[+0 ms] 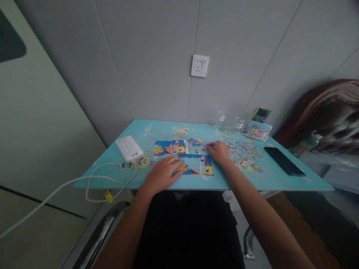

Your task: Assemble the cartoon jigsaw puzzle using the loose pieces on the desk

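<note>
A partly assembled jigsaw puzzle (208, 167) lies near the table's front edge, its border joined around a bare middle. My left hand (164, 172) rests at its left side with fingers stretched out over that edge. Just beyond the puzzle's upper right corner is my right hand (219, 151). Its fingertips are drawn together beside a small group of loose blue puzzle pieces (196, 142); whatever they may pinch is too small to make out. A cartoon reference picture (170, 147) lies flat behind the puzzle.
Many loose puzzle pieces (244, 147) spread right of my right hand. A black phone (284, 160) lies at the right, and a white power bank (129, 148) with a cable at the left. Clear jars (239, 123) and a cartoon card (257, 130) stand at the back right.
</note>
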A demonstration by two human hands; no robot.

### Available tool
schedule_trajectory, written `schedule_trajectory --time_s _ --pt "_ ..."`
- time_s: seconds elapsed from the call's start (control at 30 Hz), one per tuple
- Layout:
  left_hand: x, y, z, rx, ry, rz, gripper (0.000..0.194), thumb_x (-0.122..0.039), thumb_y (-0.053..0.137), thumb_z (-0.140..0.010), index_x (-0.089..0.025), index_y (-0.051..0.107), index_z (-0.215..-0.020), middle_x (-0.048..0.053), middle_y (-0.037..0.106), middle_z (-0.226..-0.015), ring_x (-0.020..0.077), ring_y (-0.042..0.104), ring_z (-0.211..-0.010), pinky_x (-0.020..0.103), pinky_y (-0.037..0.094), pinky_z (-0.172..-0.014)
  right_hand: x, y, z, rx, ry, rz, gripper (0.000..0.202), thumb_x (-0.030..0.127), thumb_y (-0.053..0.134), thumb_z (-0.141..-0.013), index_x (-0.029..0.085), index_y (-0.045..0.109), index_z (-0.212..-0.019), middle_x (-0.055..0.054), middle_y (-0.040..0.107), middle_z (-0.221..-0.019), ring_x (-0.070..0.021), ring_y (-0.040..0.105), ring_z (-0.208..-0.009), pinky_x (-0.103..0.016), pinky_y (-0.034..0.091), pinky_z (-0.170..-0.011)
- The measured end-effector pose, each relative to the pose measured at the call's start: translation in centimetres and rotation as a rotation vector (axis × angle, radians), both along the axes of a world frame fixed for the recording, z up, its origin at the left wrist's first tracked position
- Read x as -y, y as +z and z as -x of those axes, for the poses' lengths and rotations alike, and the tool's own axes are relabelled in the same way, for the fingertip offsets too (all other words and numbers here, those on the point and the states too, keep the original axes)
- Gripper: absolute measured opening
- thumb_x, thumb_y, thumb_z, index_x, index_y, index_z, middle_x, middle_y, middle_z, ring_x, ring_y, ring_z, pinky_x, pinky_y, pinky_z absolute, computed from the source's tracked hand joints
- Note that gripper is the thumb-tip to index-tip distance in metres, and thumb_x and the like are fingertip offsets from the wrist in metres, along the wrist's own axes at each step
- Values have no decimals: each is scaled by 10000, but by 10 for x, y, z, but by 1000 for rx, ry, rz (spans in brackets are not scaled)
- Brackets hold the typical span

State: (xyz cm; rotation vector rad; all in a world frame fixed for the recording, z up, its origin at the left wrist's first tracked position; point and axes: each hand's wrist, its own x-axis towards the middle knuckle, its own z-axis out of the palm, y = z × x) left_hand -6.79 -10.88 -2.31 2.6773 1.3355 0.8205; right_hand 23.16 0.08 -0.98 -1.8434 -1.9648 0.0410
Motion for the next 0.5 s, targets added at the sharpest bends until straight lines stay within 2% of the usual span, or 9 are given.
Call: schedule_trajectory --time_s 0.2,0.37,0.5 --pt "0 1 0 1 -1 5 346 -448 529 -1021 -264 648 -1288 72 614 -1375 270 547 -1294 498 430 -1118 2 0 1 -39 64 -20 308 502 673 -907 244 810 -1004 -123 730 -1111 -326 640 -1090 -467 469 -955" --pt "0 1 0 13 0 7 342 -445 539 -1016 -270 653 -1286 74 624 -1356 270 561 -1277 499 436 -1111 -1 -2 -1 -83 81 -4 272 466 711 -883 223 802 -967 -120 734 -1089 -302 644 -1062 -447 476 -942" --pt "1 2 -1 19 -1 13 339 -449 539 -1016 -276 658 -1282 71 624 -1355 271 565 -1275 497 432 -1118 -2 -3 -1 -124 96 26 286 420 688 -936 170 714 -1071 -88 702 -1130 -248 654 -1056 -476 511 -957"
